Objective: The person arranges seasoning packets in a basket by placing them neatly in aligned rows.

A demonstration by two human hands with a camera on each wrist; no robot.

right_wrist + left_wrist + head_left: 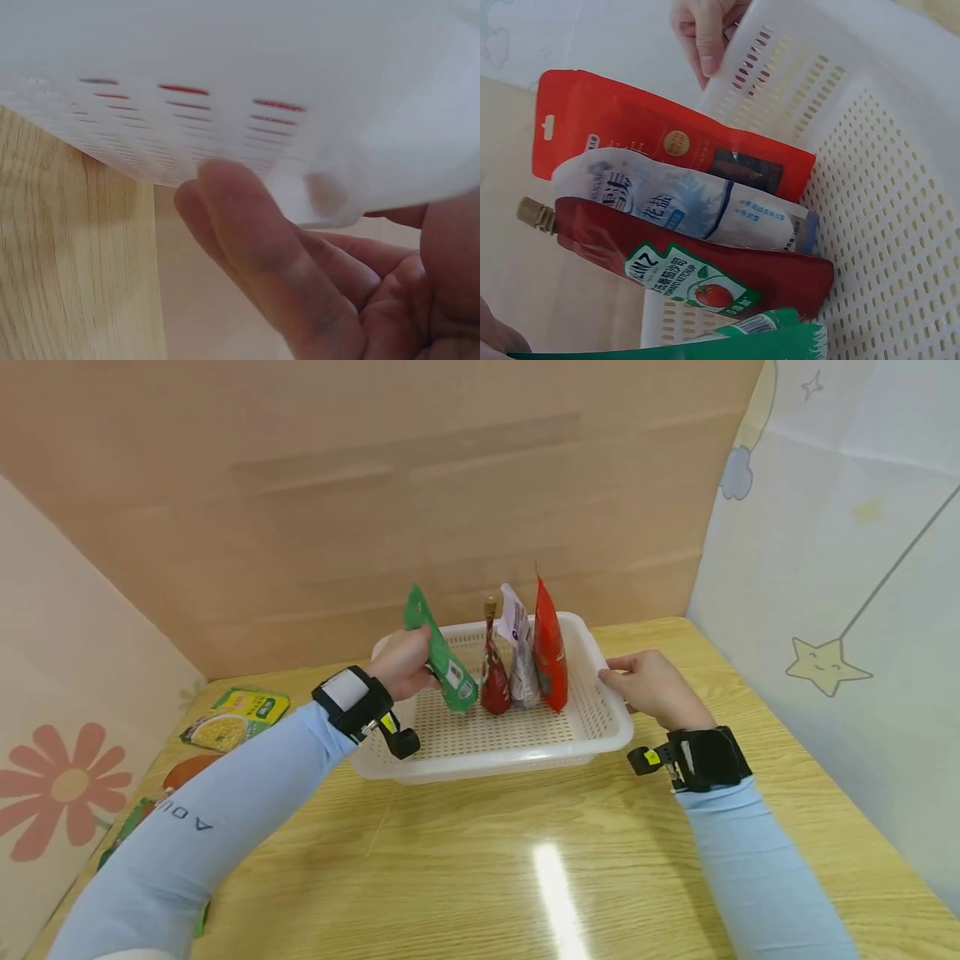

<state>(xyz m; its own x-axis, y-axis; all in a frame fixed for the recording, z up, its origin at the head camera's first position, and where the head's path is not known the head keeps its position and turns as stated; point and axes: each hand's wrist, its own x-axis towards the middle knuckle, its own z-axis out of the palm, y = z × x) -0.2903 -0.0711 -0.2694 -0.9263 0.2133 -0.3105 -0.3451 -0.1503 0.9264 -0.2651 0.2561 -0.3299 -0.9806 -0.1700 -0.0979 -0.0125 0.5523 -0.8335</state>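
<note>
Left hand (405,662) clamped on a tilted green pouch (450,672), its lower end inside the white basket (487,766); right hand (654,687) pinching that basket's right rim, hands well apart! Beneath the basket spreads the wood-grained surface (450,877). And standing inside the basket, from its right side inward: tall red packet (550,652), white bag (524,672), ketchup pouch (493,683) closest to the basket's middle.

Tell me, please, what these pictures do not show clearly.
Head view: orange-brown item, partly hidden by the light-blue fabric sleeve.
Left wrist view: flat green plastic pouch, cut off by the bottom edge.
Right wrist view: inside of the white perforated plastic basket, mostly hidden by its wall.
</note>
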